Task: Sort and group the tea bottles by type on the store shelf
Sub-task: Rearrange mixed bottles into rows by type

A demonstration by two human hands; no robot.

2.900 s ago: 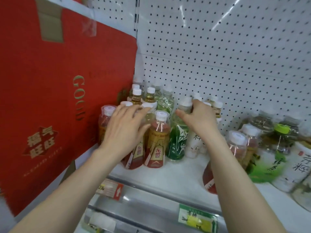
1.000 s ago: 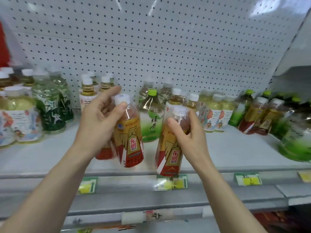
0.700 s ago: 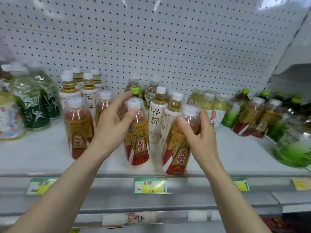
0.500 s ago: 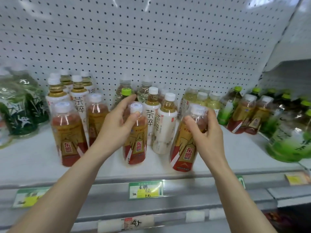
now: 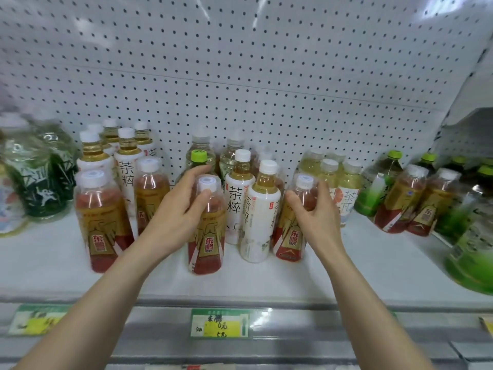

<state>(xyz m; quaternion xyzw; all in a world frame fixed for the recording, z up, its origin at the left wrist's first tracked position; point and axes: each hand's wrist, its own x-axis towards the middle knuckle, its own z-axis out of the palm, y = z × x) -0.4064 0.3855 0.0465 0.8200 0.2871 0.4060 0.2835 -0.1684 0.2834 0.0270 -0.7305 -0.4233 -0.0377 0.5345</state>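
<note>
**Left hand** (image 5: pixel 173 217) curls round the neck of the first red-and-gold bottle (image 5: pixel 206 244), thumb in front and fingers behind. **Right hand** (image 5: pixel 317 217) grips the second red-and-gold bottle (image 5: pixel 290 241) the same way. Both bottles stand near the front of the shelf (image 5: pixel 266 281), and the hands hold them high, probably so they slide easily. White-label bottles (image 5: pixel 257 217) stand between them, splitting the type. A matching pair (image 5: pixel 102 222) just to the left is the likely gathering place. Further matches (image 5: pixel 400 206) lean at far right among green-capped bottles (image 5: pixel 373 193).
</note>
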